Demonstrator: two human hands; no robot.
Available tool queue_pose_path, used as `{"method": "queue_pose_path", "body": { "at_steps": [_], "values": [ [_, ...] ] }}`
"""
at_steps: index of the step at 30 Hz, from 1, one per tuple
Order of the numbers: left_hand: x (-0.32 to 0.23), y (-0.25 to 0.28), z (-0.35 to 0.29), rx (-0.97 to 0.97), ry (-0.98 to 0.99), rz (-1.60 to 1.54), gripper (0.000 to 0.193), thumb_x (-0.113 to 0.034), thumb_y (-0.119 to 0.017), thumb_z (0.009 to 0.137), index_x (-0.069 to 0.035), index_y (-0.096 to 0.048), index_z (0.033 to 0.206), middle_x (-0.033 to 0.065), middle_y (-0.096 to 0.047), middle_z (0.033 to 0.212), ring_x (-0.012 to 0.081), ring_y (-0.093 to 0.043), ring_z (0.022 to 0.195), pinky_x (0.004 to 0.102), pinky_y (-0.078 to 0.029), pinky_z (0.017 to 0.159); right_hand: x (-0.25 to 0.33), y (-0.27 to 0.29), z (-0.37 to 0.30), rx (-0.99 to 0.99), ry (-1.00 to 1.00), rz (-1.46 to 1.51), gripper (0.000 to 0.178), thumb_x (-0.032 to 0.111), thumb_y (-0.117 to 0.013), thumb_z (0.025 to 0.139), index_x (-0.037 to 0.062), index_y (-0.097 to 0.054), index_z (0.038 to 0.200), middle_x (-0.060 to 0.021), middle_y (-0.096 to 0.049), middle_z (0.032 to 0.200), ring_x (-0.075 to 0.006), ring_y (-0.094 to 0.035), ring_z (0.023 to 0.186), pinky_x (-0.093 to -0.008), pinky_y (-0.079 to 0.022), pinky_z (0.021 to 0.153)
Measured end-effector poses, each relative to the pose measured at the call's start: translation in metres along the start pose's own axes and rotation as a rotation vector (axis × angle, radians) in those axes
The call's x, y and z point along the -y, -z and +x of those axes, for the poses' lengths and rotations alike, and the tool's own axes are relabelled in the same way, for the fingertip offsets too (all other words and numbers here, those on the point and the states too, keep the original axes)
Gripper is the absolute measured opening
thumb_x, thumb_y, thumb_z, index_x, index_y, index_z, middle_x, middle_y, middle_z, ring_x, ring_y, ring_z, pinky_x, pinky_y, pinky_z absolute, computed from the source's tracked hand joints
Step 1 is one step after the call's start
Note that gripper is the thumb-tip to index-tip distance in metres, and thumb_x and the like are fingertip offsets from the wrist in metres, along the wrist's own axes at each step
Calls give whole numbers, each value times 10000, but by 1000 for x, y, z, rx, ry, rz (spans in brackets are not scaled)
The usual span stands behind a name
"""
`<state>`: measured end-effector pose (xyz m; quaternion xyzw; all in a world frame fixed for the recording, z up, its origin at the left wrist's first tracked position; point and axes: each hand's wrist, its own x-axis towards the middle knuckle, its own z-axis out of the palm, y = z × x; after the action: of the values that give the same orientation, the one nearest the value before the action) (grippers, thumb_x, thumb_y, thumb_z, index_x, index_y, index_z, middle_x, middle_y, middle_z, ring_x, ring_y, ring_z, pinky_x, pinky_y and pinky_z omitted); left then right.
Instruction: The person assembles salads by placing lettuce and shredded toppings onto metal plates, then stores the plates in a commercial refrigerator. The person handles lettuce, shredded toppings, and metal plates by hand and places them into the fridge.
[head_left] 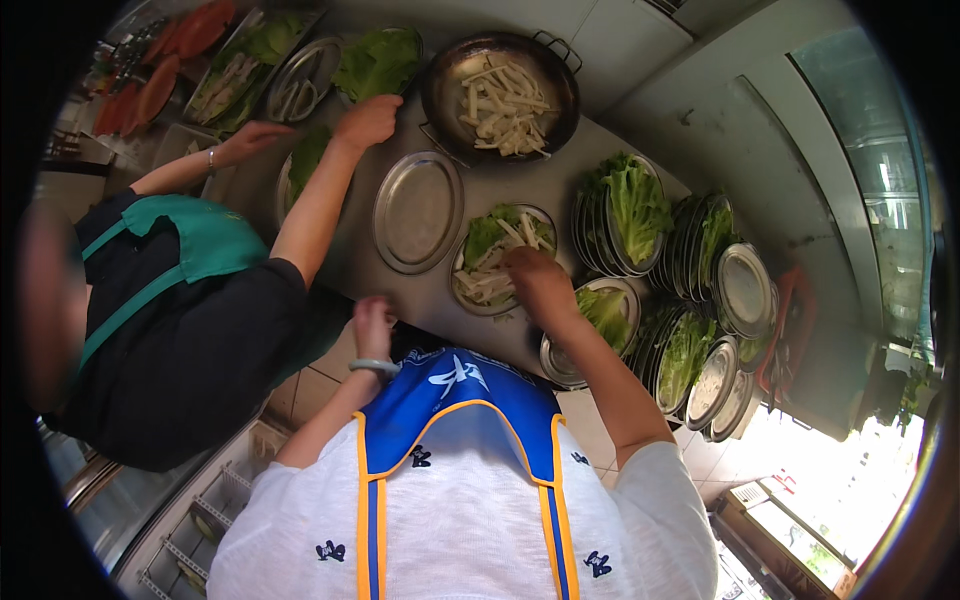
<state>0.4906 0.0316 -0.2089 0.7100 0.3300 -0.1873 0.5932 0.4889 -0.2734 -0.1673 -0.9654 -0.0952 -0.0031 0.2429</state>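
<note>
Reaches with the right hand (540, 287) over an oval, silver-coloured metal plate (487, 310) on the grey metal tabletop (510, 342), with fingers down among long, pale strips of food (488, 280). Cannot tell whether gripping some of them or only touching, because of fingertips hidden from this view. On the same plate, around and under the strips, green leafy lettuce (485, 238).

Holds the left hand (373, 325) low, near the front edge of the tabletop, with a pale, round bracelet (375, 367) on the wrist. Cannot tell whether open or closed.

Beyond the plate, a dark, round metal pan (437, 110) with similar pale strips inside. To the left, a second oval metal plate (418, 212); to the right, just beside, a lettuce-bearing metal plate (558, 364), and behind it stacked oval plates (587, 235) with lettuce on top.

At left, a co-worker in a teal apron (215, 238), with one hand (368, 122) at a broad green leaf (375, 65).
</note>
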Motion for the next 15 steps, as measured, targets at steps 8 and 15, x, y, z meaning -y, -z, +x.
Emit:
{"method": "queue_pose_path", "body": {
  "at_steps": [8,15],
  "values": [
    [-67,-82,-8,330,-1207,771,307,-269,-691,838,-105,-617,1088,91,-622,942,256,-625,797,357,-513,688,0,14,33,-77,-154,120,203,49,-624,814,59,-658,1014,-140,-625,1052,-354,-602,986,-416,-508,794],
    [-90,-94,-21,405,-1101,791,219,-308,-650,865,-137,-671,1000,73,-622,930,305,-627,814,407,-504,667,-10,52,60,-315,-170,254,213,93,-646,838,29,-654,1041,-176,-620,1040,-370,-600,959,-416,-498,793]
  ]
}}
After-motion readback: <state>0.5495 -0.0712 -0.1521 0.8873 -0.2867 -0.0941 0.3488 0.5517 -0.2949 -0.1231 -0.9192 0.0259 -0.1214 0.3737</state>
